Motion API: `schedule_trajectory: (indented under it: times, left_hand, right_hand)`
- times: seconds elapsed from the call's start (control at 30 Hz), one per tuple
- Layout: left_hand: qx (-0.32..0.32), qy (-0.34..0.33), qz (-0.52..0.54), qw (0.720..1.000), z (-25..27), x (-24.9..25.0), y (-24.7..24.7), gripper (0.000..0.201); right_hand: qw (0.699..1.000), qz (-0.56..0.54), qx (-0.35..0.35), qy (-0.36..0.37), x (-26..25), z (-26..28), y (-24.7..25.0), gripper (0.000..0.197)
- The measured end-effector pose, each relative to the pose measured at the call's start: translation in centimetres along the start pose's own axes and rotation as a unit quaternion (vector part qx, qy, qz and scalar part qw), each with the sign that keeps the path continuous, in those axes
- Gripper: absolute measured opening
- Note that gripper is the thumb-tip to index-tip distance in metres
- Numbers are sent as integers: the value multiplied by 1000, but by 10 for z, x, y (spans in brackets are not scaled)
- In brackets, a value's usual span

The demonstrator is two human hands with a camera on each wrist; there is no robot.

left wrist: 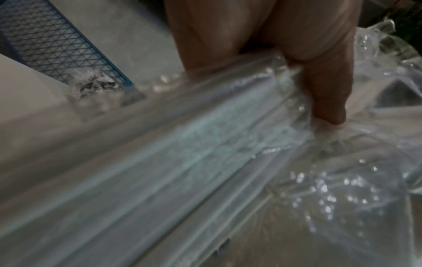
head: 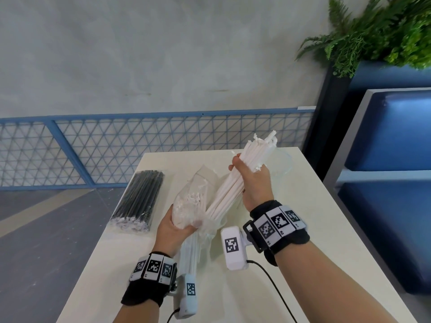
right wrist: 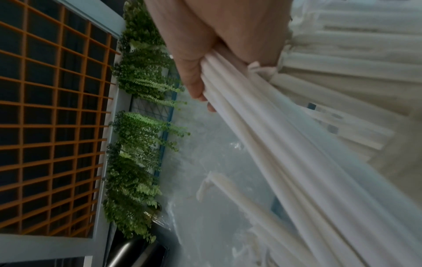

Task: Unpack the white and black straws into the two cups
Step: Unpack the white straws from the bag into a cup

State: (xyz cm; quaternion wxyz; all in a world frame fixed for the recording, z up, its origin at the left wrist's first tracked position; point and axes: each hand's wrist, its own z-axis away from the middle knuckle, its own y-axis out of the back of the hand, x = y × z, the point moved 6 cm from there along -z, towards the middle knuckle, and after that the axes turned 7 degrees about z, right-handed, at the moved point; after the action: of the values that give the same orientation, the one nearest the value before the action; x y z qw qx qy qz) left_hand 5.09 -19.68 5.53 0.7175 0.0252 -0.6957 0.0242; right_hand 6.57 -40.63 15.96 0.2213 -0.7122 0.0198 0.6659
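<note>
My right hand [head: 250, 180] grips a thick bundle of white straws [head: 235, 183] near its upper end, slanting up to the right, its lower end still inside the clear plastic bag [head: 200, 183]. In the right wrist view the fingers [right wrist: 194, 75] curl round the white straws [right wrist: 285, 153]. My left hand [head: 173, 226] holds the bag's lower part with more white straws inside; its thumb [left wrist: 324, 86] presses the bag [left wrist: 205, 144]. A sealed pack of black straws [head: 140, 201] lies on the table's left side. A clear glass cup [head: 281, 164] shows behind the bundle, partly hidden.
The cream table [head: 303, 229] runs from near me to the blue mesh railing [head: 116, 150]. A blue padded bench [head: 391, 159] stands to the right, with a fern planter [head: 377, 33] above it. The table's left edge drops to a grey floor.
</note>
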Motion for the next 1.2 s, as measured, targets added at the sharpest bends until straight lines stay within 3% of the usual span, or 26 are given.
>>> schedule_trajectory:
  times: [0.37,0.47,0.53,0.63,0.97,1.1,1.2]
  left_hand:
    - [18,4,29,999,-2,7,4,57]
    - [32,11,51,998,-8,3,5,75]
    - [31,5,54,998,-11,4,4,87]
    - [32,3,56,998,-14,1,2,84]
    - [46,-2,59,997,-14,-1,5,75]
    - [60,1,50,997,-17,-4,9,90]
    - [64,3,43,997,-20,-6,11,79]
  right_hand:
    - [995,-61,73,16,-21,-9,24,6]
    - [994,-61,75,46,-31,-10,25,19]
    - [994,-63,72,59,-37,-10,24,15]
    - [991,-82,83,63,-42,-11,25,5]
    - [981,-121,144,42,-37,-15,42,9]
    - [978,-115,159,68,-45,-16,50,13]
    - [978,-64,176,93,-53,-18,58,18]
